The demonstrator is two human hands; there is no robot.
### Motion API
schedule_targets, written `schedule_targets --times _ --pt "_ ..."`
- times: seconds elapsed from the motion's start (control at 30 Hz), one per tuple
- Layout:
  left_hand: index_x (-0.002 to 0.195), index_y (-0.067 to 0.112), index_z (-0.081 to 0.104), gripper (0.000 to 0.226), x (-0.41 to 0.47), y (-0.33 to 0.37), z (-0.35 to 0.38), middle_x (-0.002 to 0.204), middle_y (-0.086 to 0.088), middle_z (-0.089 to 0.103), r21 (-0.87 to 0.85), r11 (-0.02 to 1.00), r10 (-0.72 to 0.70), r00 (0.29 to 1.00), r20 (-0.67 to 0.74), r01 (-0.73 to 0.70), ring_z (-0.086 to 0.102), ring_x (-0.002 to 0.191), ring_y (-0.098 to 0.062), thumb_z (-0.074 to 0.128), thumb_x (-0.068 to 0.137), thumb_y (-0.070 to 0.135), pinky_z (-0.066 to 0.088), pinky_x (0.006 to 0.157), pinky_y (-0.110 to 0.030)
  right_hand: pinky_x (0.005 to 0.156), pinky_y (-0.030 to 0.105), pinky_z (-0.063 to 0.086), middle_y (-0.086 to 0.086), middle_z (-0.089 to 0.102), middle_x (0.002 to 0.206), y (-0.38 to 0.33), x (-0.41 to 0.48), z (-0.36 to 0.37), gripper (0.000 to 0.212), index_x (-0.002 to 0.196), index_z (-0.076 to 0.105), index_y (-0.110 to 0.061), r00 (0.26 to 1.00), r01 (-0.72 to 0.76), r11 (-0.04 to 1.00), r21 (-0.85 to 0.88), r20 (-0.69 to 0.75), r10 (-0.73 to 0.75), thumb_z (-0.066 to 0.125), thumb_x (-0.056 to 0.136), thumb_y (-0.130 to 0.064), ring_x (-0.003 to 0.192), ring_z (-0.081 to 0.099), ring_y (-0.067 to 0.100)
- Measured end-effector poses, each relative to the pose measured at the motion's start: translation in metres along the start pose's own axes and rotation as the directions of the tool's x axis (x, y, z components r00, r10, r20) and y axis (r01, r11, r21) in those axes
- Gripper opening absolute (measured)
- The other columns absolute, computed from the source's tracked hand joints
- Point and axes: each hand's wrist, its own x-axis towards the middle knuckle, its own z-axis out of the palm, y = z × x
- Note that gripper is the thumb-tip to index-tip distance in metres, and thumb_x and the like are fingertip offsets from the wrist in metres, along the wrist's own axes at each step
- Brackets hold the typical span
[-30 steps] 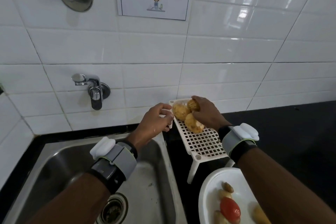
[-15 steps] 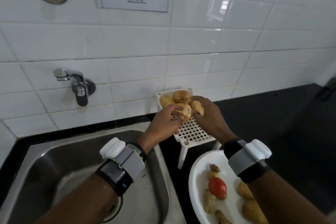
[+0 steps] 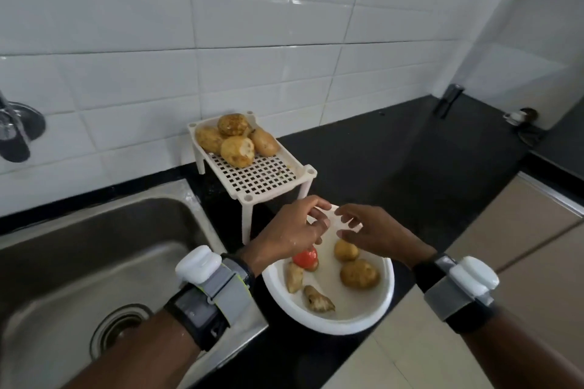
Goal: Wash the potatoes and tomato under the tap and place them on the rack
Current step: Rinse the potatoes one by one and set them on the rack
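Potatoes [image 3: 237, 140]: four sit on rack [image 3: 262, 178] far end. Left hand [image 3: 294, 230] and right hand [image 3: 376, 230] have left them, now hover over bowl [image 3: 347, 322], fingers loosely spread, empty. Tomato [image 3: 306, 257] stays in bowl.

Black counter [image 3: 395, 167]: rack [image 3: 262, 174], white bowl [image 3: 347, 324].

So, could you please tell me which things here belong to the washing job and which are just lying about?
Belongs to the job: rack, four potatoes on it, white bowl, its tomato and loose potatoes, sink, tap.

Just lying about: dark metal object and small white-and-dark item at the far end of the counter.
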Motion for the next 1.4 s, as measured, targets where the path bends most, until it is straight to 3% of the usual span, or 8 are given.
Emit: schedule_targets --times 0.17,0.37,0.63,0.9,1.0,1.17,1.3,1.4 --pt "0.117 0.023 0.06 0.023 -0.007 0.0 0.019 0.102 0.005 0.062 -0.01 1.0 -0.029 0.998 0.047 0.03 0.071 0.075 -0.013 0.057 0.095 0.019 0.062 0.069 -0.039 0.11 0.037 0.037 -0.004 0.043 0.146 0.01 -0.024 0.022 0.08 0.148 0.033 -0.031 0.989 -0.093 0.983 -0.158 0.103 0.11 0.073 0.08 -0.044 0.132 0.044 0.019" --pt "0.117 0.022 0.059 0.022 -0.016 -0.003 0.019 0.102 0.004 0.061 -0.014 0.999 -0.039 0.997 0.07 0.04 0.07 0.078 -0.016 0.058 0.095 0.019 0.062 0.071 -0.037 0.113 0.039 0.034 0.0 0.023 0.159 0.018 -0.036 0.04 0.108 0.155 0.007 -0.031 0.978 -0.052 0.951 -0.304 0.178 0.11 0.08 0.075 -0.041 0.138 0.039 0.024" --pt "0.118 0.022 0.059 0.025 -0.032 -0.009 -0.001 0.108 0.0 0.062 -0.021 0.997 -0.072 0.997 0.04 0.073 0.069 0.08 -0.016 0.058 0.094 0.017 0.06 0.065 -0.029 0.111 0.041 0.036 0.006 0.021 0.159 0.017 -0.025 0.047 0.092 0.155 0.011 -0.028 0.976 -0.011 0.915 -0.404 0.197 0.098 0.07 0.084 -0.026 0.135 0.041 0.029" --pt "0.118 0.02 0.058 0.025 -0.055 -0.025 -0.033 0.099 0.008 0.064 -0.029 0.994 -0.102 0.994 -0.045 0.101 0.071 0.078 -0.019 0.057 0.094 0.017 0.059 0.062 -0.029 0.1 0.032 0.045 0.001 0.058 0.13 -0.038 -0.021 0.016 0.07 0.141 0.046 -0.026 0.963 0.009 0.914 -0.407 0.25 0.102 0.074 0.078 -0.037 0.119 0.053 0.02" --pt "0.119 0.017 0.058 0.024 -0.065 -0.032 -0.052 0.1 0.0 0.064 -0.043 0.992 -0.125 0.987 -0.103 0.121 0.069 0.075 -0.018 0.055 0.095 0.016 0.059 0.062 -0.031 0.098 0.033 0.048 -0.003 0.061 0.124 -0.075 -0.01 0.004 0.058 0.131 0.056 -0.029 0.951 0.086 0.956 -0.282 0.308 0.005 0.072 0.078 -0.044 0.112 0.056 0.014" --pt "0.117 0.017 0.058 0.021 -0.095 -0.048 -0.104 0.103 -0.009 0.066 -0.063 0.985 -0.173 0.944 -0.28 0.162 0.07 0.072 -0.023 0.049 0.098 0.012 0.059 0.061 -0.034 0.085 0.03 0.052 -0.006 0.067 0.107 -0.153 0.019 0.015 0.042 0.115 0.065 -0.025 0.927 0.316 0.936 -0.156 0.262 -0.269 0.069 0.079 -0.047 0.098 0.062 0.012" --pt "0.112 0.018 0.06 0.018 -0.121 -0.069 -0.152 0.103 -0.011 0.066 -0.123 0.971 -0.239 0.878 -0.415 0.207 0.068 0.072 -0.028 0.048 0.099 0.011 0.057 0.066 -0.041 0.071 0.023 0.045 -0.004 0.066 0.104 -0.207 0.047 0.038 0.043 0.115 0.062 -0.024 0.893 0.414 0.909 -0.054 0.218 -0.393 0.07 0.079 -0.046 0.088 0.06 0.009" --pt "0.11 0.018 0.058 0.016 -0.14 -0.082 -0.188 0.099 -0.011 0.066 -0.148 0.958 -0.286 0.782 -0.553 0.246 0.066 0.069 -0.025 0.051 0.098 0.011 0.058 0.066 -0.045 0.076 0.022 0.043 -0.001 0.066 0.108 -0.249 0.066 0.057 0.046 0.118 0.063 -0.021 0.865 0.47 0.883 0.016 0.195 -0.463 0.071 0.078 -0.043 0.092 0.059 0.011"
